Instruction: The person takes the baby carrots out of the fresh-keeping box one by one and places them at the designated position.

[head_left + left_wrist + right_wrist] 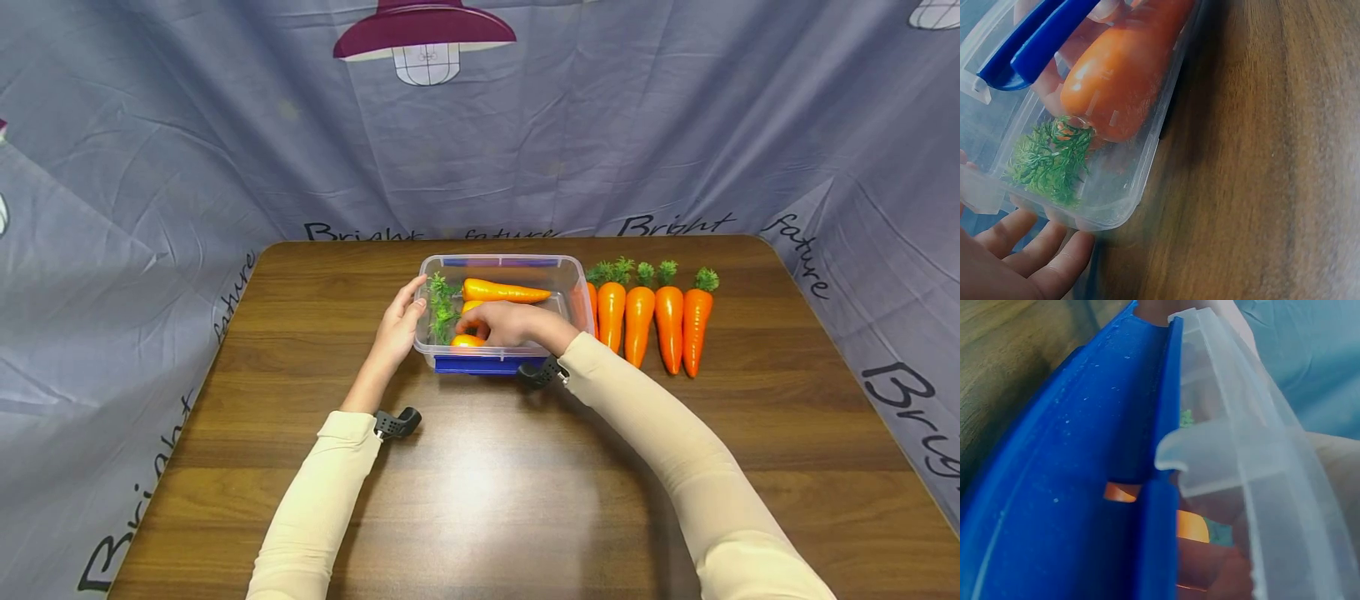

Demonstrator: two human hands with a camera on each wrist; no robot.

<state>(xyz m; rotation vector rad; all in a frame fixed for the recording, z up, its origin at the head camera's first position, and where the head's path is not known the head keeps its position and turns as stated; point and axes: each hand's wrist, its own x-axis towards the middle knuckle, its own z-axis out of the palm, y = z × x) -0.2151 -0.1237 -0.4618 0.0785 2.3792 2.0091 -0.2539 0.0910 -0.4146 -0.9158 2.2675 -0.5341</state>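
A clear plastic container with blue side latches stands on the table. Inside are orange toy carrots, their leafy green tops toward the left end. My right hand reaches over the near wall and grips the nearest carrot, fingers curled round its thick end. That carrot lies along the near wall, partly covered by the hand. My left hand touches the container's left end, fingers fairly straight and thumb at the rim. In the right wrist view, a blue latch hides most of the right hand.
Right of the container, several more carrots lie side by side with tops pointing away; the leftmost sits against the container's wall. A wooden table carries everything. Behind it hangs a grey-blue printed curtain.
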